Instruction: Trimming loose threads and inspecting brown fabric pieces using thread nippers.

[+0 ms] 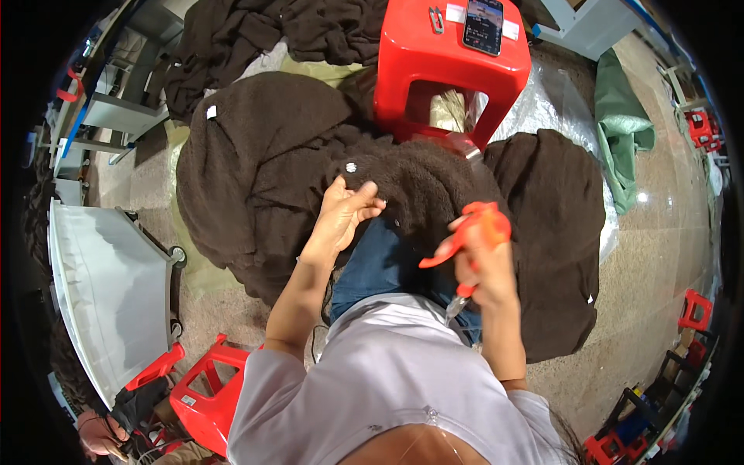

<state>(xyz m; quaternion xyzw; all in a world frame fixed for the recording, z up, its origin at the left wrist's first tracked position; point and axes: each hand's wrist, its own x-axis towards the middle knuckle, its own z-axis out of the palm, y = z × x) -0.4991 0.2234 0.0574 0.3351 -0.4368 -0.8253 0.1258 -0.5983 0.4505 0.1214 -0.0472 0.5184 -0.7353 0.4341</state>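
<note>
Dark brown fleecy cloth point(434, 174) lies across my lap, beside a round white piece point(351, 167). My left hand point(345, 213) is closed at the near edge of this cloth, thumb against fingers; a tiny pale spot shows at the fingertips. Over my right thigh, my right hand point(487, 260) is wrapped around an orange-red hand tool point(484, 217). A curved lever-like part points left from the tool, and a clear piece point(456, 308) shows below the fist. Motion blurs the tool, so its exact kind is unclear.
Ahead stands a red plastic stool point(453, 66) with a phone point(483, 27) and small thread snips point(436, 19) on it. Brown cloth heaps lie left point(248, 147) and right point(554, 240). A white wheeled cart point(112, 294) and another red stool point(205, 395) stand left.
</note>
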